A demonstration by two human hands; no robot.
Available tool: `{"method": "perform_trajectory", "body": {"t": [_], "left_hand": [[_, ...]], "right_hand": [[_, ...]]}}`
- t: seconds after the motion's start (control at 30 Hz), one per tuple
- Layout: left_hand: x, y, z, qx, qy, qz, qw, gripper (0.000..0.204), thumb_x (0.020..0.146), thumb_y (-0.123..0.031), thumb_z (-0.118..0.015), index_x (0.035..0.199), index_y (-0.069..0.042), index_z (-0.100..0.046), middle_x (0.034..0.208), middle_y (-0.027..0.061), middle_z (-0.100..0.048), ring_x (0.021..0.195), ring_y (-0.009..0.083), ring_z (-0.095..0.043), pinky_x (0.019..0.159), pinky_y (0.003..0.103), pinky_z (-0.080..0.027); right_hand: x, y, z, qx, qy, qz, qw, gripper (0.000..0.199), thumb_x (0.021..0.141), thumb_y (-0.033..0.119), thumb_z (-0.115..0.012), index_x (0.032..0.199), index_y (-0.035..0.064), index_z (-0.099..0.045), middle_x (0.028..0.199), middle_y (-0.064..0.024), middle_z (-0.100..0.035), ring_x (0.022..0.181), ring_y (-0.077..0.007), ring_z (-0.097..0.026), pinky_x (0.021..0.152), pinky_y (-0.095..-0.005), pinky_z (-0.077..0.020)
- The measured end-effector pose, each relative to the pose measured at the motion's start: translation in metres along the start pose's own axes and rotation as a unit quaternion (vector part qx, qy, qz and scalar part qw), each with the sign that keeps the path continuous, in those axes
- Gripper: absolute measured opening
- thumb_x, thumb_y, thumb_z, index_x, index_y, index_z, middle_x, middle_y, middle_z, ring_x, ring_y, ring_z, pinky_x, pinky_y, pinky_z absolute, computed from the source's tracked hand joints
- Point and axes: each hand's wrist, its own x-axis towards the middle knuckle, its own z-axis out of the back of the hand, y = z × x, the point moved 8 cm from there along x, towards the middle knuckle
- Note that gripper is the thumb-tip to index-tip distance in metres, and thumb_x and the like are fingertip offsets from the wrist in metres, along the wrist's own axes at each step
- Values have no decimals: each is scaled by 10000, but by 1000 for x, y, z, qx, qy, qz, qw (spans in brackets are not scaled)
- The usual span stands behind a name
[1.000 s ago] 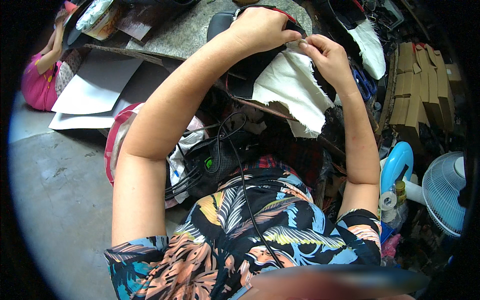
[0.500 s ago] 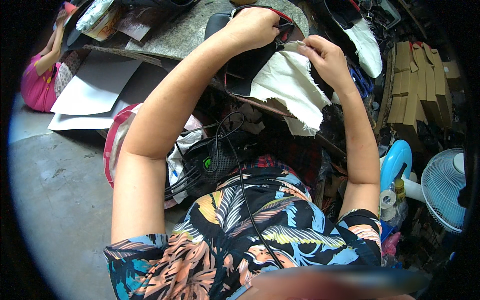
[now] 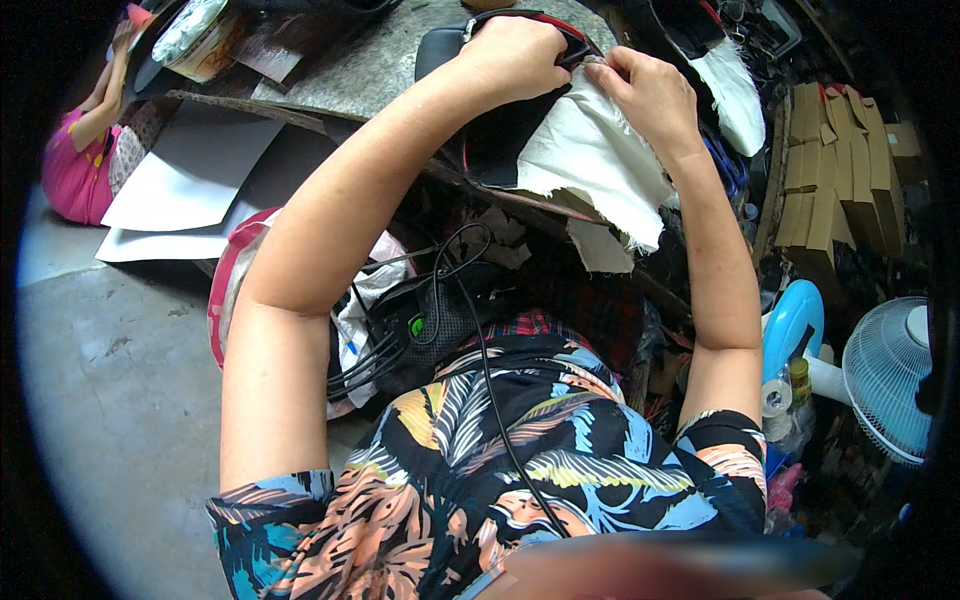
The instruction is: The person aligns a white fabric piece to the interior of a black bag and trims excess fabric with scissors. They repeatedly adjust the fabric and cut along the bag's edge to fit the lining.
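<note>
White cloth [image 3: 590, 160] hangs lengthwise toward person

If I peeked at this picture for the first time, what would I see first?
First you would see two bare arms reaching up to a grey worktable at the top, where the left hand presses on a black piece with red edging and the right hand pinches a frayed white cloth. Next comes the bright leafy shirt at the bottom. A pale blue fan stands at the right edge.
</note>
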Motion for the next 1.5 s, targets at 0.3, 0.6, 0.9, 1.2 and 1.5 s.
{"method": "perform_trajectory", "body": {"t": [0.3, 0.6, 0.9, 1.2, 1.5], "left_hand": [[0, -3, -2, 39, 8, 28, 999, 294, 792, -297, -701, 890, -25, -752, 852, 197, -724, 828, 358, -719, 807, 458, -569], [3, -11, 0, 41, 4, 33, 999, 389, 785, -381, -754, 885, -5, -744, 850, 211, -715, 835, 374, -713, 793, 468, -568], [10, -4, -4, 30, 22, 30, 999, 309, 805, -324, -711, 862, -22, -744, 832, 215, -709, 833, 382, -709, 799, 480, -564], [8, 6, -9, 5, 30, 45, 999, 261, 865, -257, -630, 872, -20, -739, 882, 223, -707, 880, 394, -692, 847, 491, -539], [0, -12, -4, -16, 10, 16, 1000, 252, 895, -260, -593, 908, -36, -709, 874, 204, -709, 844, 391, -688, 809, 492, -537]], "right_hand": [[14, 6, 8, -25, -12, 95, 995, 269, 896, 411, -688, 911, 147, -736, 843, -49, -731, 742, -241, -708, 698, -371, -566], [12, -14, 18, -15, -48, -19, 999, 249, 904, 357, -698, 955, 116, -659, 812, -49, -689, 727, -231, -675, 682, -367, -532], [-65, 54, 0, 101, -63, 169, 978, 427, 840, 26, -650, 1263, 28, -592, 1231, -164, -642, 1139, -322, -605, 1002, -408, -487], [-51, 49, -1, 21, -74, 181, 980, 421, 839, 66, -657, 1258, 66, -619, 1158, -137, -678, 1045, -289, -640, 928, -389, -532], [-48, 35, -2, -4, -93, 149, 984, 356, 827, 85, -635, 1178, 143, -653, 960, -67, -694, 938, -266, -644, 843, -395, -532]]}}
